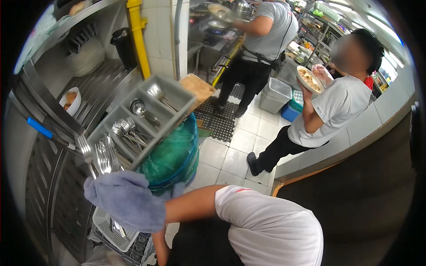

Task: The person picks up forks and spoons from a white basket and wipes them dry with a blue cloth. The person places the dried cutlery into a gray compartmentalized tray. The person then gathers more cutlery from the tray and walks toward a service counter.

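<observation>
My right forearm [186, 204] reaches left into a blue-grey terry towel [124, 199], which covers the hand. Fork tines [85, 149] stick out past the towel's far edge, and more forks [104, 159] cluster beside them at the near end of the tray. My left forearm [160, 244] rises from below toward the towel; its hand is hidden. A grey compartmented cutlery tray [176, 94] lies just beyond, holding forks [124, 128] and spoons [138, 108]. Beneath the towel, metal cutlery handles [119, 229] show over a white perforated basket [100, 217].
A bin with a green liner [166, 153] stands under the tray, beside a wooden board [198, 86]. A steel drainboard [100, 86] holds a white bowl [72, 103] and stacked plates [86, 58]. One co-worker [329, 109] holds a food dish; another [266, 33] handles a pan.
</observation>
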Tool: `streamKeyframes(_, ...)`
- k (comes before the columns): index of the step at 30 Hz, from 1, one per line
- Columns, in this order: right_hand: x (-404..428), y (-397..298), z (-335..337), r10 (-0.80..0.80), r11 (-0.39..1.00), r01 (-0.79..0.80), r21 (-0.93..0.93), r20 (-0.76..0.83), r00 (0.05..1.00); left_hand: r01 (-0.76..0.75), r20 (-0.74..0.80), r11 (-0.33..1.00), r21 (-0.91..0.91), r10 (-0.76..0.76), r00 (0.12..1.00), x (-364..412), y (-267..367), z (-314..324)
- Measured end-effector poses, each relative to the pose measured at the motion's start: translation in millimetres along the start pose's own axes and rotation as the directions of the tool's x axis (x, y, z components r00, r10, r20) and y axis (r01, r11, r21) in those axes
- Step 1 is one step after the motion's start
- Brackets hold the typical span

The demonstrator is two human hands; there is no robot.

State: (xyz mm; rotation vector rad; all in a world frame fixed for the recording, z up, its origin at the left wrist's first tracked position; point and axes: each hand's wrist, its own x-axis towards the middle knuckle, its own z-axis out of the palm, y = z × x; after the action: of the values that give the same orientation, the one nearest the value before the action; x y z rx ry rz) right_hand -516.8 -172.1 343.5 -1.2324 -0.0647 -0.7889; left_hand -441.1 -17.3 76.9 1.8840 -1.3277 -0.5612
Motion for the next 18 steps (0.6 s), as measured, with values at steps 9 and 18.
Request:
streamKeyframes(9, -1, 21, 2, -0.097, 0.215, 0.264, -0.94, 0.249, 0.964, -0.463, -0.361, 0.277, -0.842, -0.927, 0.103, -71, -105, -4)
streamKeyframes(18, -40, 16, -28, 0.218, -0.35, 0.522, -0.778, 0.474, 0.853, -0.233, -0.616, 0.623, -0.747, -0.517, 0.595, 6, 79, -84)
